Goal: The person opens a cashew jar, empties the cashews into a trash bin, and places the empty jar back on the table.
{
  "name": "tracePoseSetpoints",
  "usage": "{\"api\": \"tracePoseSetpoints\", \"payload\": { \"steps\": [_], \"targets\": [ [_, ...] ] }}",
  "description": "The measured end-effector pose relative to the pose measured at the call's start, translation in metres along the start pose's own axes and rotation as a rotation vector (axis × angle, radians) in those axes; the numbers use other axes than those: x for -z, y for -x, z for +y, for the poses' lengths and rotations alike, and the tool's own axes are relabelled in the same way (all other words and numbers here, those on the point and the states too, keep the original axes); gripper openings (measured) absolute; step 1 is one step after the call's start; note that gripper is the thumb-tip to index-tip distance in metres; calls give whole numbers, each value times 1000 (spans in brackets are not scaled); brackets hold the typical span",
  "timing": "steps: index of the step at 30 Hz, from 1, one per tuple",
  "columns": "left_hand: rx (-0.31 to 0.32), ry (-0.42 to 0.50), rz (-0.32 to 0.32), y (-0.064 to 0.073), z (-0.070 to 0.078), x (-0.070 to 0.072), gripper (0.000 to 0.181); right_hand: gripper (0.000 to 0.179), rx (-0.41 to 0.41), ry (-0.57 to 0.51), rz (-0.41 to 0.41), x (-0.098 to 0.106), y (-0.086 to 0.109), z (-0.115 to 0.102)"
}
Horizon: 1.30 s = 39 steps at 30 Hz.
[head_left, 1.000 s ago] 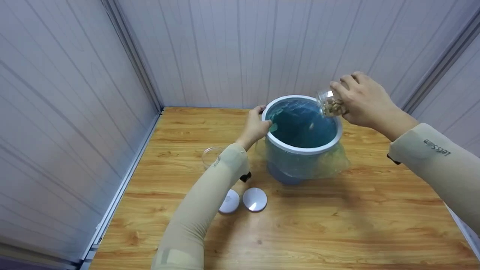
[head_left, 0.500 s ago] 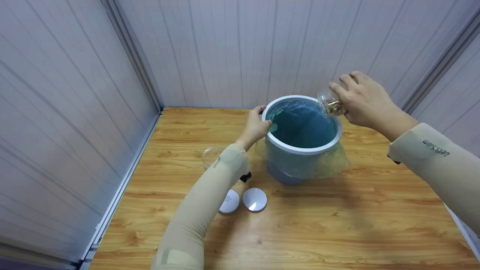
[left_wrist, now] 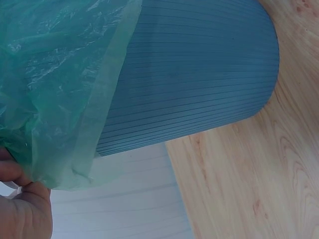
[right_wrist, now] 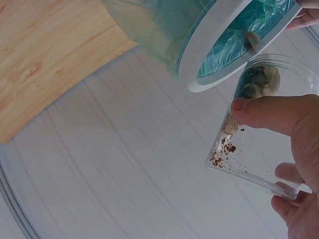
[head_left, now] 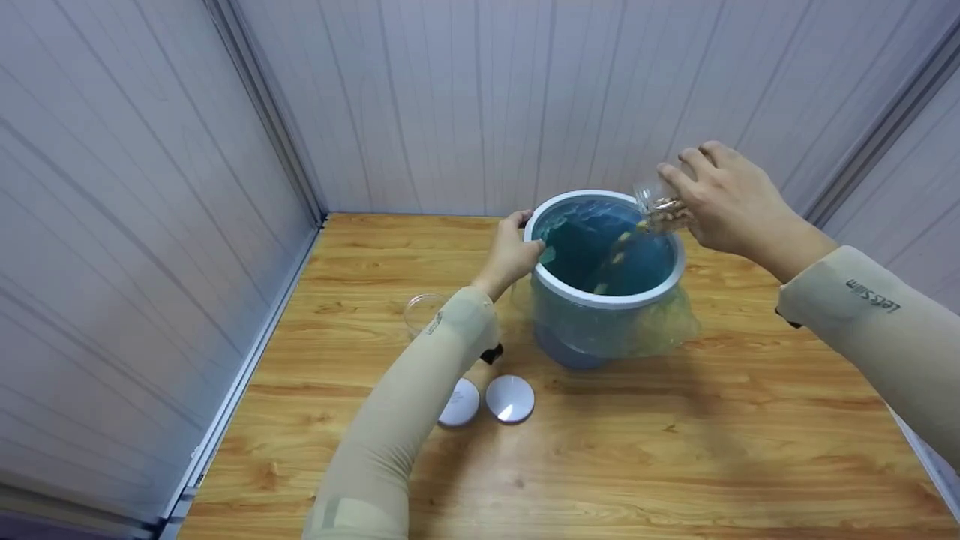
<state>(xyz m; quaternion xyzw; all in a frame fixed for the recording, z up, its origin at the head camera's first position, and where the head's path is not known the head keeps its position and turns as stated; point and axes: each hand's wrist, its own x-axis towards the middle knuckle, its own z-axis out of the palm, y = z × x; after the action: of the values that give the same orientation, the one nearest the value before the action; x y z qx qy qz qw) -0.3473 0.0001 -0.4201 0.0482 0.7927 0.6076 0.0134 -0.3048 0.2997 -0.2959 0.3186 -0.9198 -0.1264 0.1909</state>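
Observation:
A blue ribbed trash can (left_wrist: 199, 64) with a white rim (head_left: 600, 301) stands on the table, lined with a thin green plastic bag (head_left: 637, 330) folded over its edge. My left hand (head_left: 514, 251) grips the rim and bag at the left side, thumb on the inside. In my right hand (head_left: 731, 199) a clear jar (right_wrist: 259, 162) is tipped with its mouth over the can's right rim. Tan nut-like pieces (head_left: 619, 244) fall from it into the bag. More pieces and brown crumbs (right_wrist: 227, 148) lie along the jar's lower wall.
Two round white lids (head_left: 510, 399) lie on the wooden table (head_left: 675, 465), one partly behind my left sleeve. A clear round container (head_left: 421, 309) stands left of that forearm, partly hidden. Pale panel walls (head_left: 450, 105) enclose the table at the back and sides.
Half a second ago no pieces showed in the air; now several drop from the jar in a stream. The jar tilts slightly differently. My left hand and the can have stayed in place.

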Motion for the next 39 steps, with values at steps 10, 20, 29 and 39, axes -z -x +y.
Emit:
{"api": "tracePoseSetpoints", "payload": {
  "steps": [10,20,29,39],
  "targets": [
    [-13,-8,6,-2,1,-1,61,70,-7,0,-11,2,-1,1],
    [-33,-4,3,-1,1,-2,60,65,42,60,15,2,-2,0],
    [-17,-13,-3,-1,2,-4,60,68,51,76,0,3,-2,-3],
    [-2,-5,-6,-1,2,-4,61,60,89,71,26,4,-2,-4]
  ]
}}
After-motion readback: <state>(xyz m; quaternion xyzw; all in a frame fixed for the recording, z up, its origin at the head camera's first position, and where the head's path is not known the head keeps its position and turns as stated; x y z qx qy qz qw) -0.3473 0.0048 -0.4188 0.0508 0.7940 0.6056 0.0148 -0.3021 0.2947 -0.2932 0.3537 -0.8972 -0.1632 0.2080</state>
